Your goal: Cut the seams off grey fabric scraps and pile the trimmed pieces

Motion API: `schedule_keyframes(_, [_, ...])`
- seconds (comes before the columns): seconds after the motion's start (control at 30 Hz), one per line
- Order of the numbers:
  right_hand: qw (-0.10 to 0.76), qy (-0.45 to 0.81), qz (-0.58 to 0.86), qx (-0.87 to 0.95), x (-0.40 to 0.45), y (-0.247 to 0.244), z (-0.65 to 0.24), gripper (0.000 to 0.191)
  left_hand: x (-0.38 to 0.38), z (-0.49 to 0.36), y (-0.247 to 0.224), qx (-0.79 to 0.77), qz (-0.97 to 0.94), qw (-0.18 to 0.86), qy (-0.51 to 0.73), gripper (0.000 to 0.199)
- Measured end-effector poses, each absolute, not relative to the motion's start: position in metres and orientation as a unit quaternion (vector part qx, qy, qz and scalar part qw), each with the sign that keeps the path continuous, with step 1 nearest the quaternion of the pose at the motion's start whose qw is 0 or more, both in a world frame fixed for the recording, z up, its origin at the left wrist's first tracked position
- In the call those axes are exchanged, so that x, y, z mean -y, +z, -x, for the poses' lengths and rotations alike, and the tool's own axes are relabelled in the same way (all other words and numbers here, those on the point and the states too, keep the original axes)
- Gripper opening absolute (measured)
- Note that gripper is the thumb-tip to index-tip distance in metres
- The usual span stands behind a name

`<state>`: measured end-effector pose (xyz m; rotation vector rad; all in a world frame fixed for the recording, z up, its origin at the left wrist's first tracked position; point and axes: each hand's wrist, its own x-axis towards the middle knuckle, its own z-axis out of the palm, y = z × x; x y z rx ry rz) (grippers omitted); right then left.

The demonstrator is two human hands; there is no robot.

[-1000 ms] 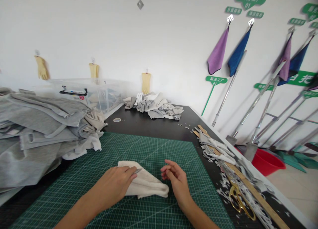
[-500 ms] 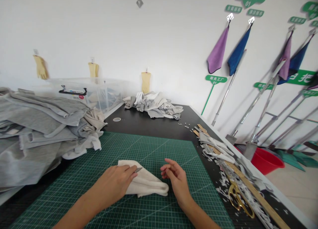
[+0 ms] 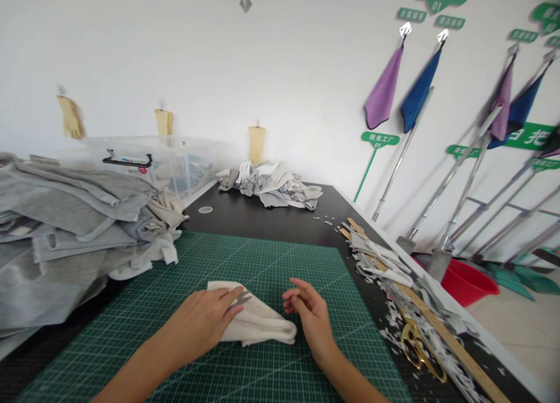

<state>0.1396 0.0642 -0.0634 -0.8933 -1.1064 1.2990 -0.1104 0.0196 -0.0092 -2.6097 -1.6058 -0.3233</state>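
Note:
A folded cream cloth [image 3: 258, 324] lies on the green cutting mat [image 3: 280, 257]. My left hand [image 3: 207, 318] rests over the cloth's left part, its fingers closed round a small pair of metal snips [image 3: 242, 298] whose blades point right and show slightly apart. To the right of the cloth, just off its rounded end, my right hand [image 3: 310, 315] hovers above the mat with its fingers curled loosely and apart, nothing visible in them.
Grey fabric [image 3: 65, 228] is heaped at the left, beside a clear plastic box [image 3: 170, 164]. Crumpled pale cloths [image 3: 275, 184] lie at the back. Gold-handled scissors [image 3: 422, 353], a wooden strip [image 3: 455, 344] and fabric scraps line the right edge.
The fingers of my left hand have spread a little and the snips' blades show more and farther apart. My right hand and the cloth are almost unmoved.

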Motion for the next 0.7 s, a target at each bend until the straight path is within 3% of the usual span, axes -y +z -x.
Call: schedule_keyframes(0.7, [0.566, 0.550, 0.379, 0.483, -0.0647, -0.0661, -0.1398, 0.034, -0.0180, 0.1101, -0.0073, 0.512, 0.853, 0.037, -0.091, 0.036])
